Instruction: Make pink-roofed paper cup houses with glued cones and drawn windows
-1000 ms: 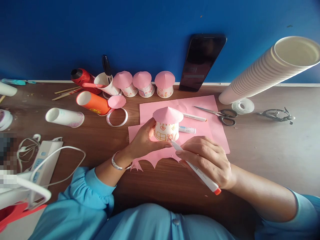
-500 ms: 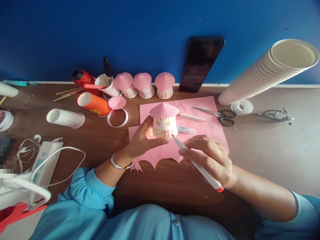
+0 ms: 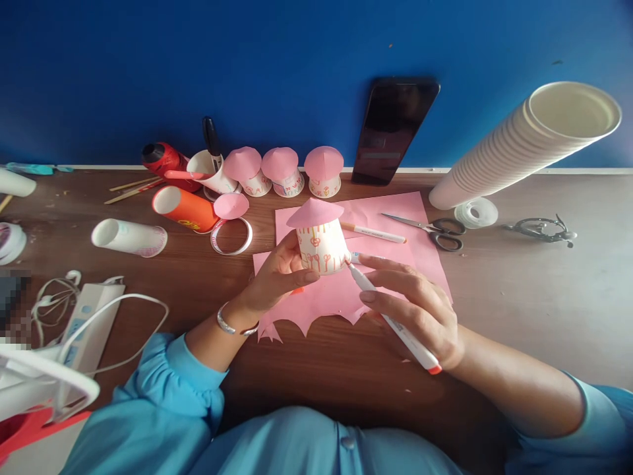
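Left hand (image 3: 273, 277) grips roofed cup (image 3: 324, 245); right hand (image 3: 424, 309) pinches marker (image 3: 408, 342) at cup's lower edge; desk (image 3: 529, 310) spreads rightward.

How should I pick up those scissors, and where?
I'd take the scissors by their black handles, coming from the near right. They lie flat with the pointed blades facing left over the pink paper, and the white roll sits beside the handles' far side.
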